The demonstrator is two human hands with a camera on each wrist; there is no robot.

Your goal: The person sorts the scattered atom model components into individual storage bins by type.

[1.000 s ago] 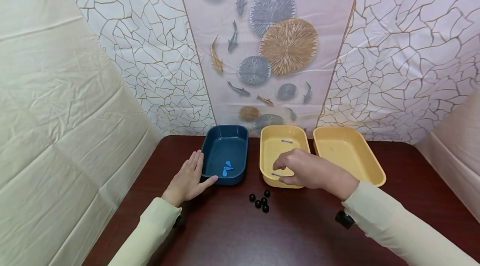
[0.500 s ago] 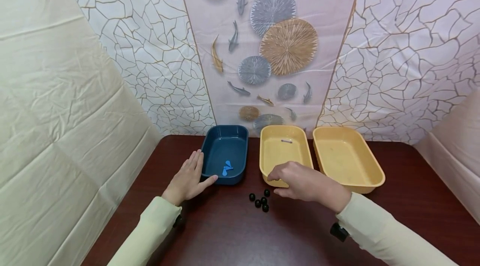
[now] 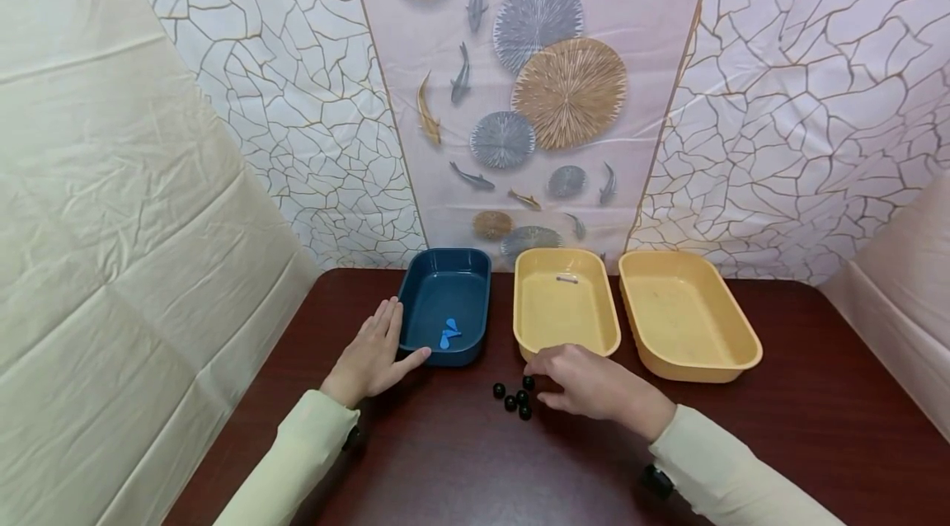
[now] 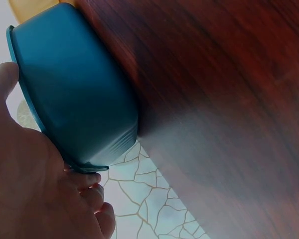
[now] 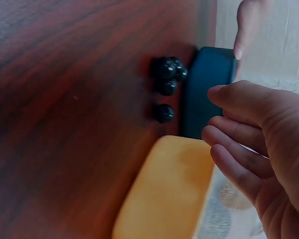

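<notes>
My left hand (image 3: 369, 354) lies along the left and near side of the dark blue tray (image 3: 482, 287), fingers straight and thumb spread at its rim. In the left wrist view the thumb (image 4: 4, 79) meets the tray's rim. Several blue drop-shaped pieces (image 3: 449, 332) lie in that tray. My right hand (image 3: 594, 386) hovers at the small glossy black balls (image 3: 522, 397), which sit loosely grouped on the table. From the right wrist view, its thumb and loosely bent fingers (image 5: 239, 129) are apart with nothing between them; the black balls (image 5: 164, 113) lie beyond the fingertips.
The middle yellow tray (image 3: 525, 320) holds a thin pale purple stick (image 3: 567, 279) near its far end. To its right stands a larger yellow tray (image 3: 731, 320). A patterned cloth (image 3: 567, 93) hangs behind the dark wooden table (image 3: 445, 460).
My right hand has moved from over the middle yellow tray down toward me, to the black balls. A second stick, seen by its fingers earlier, no longer shows. My left hand stays put.
</notes>
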